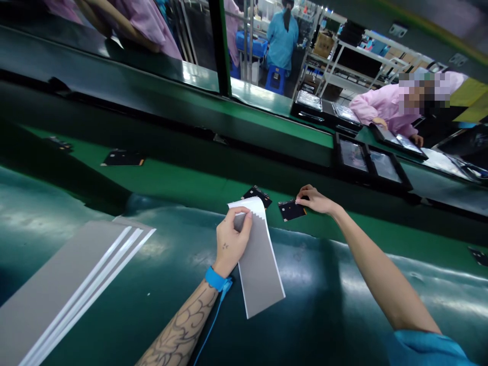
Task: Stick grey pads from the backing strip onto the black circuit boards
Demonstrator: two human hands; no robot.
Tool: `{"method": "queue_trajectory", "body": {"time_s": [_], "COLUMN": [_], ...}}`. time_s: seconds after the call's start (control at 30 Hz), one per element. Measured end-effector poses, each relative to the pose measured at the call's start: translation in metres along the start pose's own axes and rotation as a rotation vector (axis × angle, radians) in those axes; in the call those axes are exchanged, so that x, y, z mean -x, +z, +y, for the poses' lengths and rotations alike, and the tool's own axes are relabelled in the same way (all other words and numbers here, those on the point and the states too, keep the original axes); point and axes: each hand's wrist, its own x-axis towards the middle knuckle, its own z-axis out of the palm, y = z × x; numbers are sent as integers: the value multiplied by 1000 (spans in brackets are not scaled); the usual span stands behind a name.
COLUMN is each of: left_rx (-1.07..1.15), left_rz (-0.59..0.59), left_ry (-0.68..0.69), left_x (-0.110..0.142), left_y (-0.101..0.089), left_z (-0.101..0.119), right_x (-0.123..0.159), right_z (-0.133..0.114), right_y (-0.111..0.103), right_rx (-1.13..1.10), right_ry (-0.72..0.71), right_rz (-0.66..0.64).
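Left hand closed, gripping a grey sheet with peeling white liner, on the glossy green belt. Right hand half-closed, fingertips on a small black plate; grip unclear.

Head-worn camera, facing forward and down, tilted
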Motion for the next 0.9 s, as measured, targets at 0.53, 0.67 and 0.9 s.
{"method": "queue_trajectory", "body": {"time_s": [0.53, 0.67, 0.9], "left_rx": [61, 56, 41], "left_rz": [-29, 68, -40], "left_ry": [6, -44, -41], "left_x": [-3, 4, 35], "left_y": [14, 19, 62], "left_z": [-11, -5, 13], "right_x": [35, 40, 38], "right_z": [-21, -58, -51], "right_y": [124, 147, 148], "right_rx": [-712, -511, -216], "right_ry": [2, -264, -357], "right_rz": [1075, 852, 840]}}
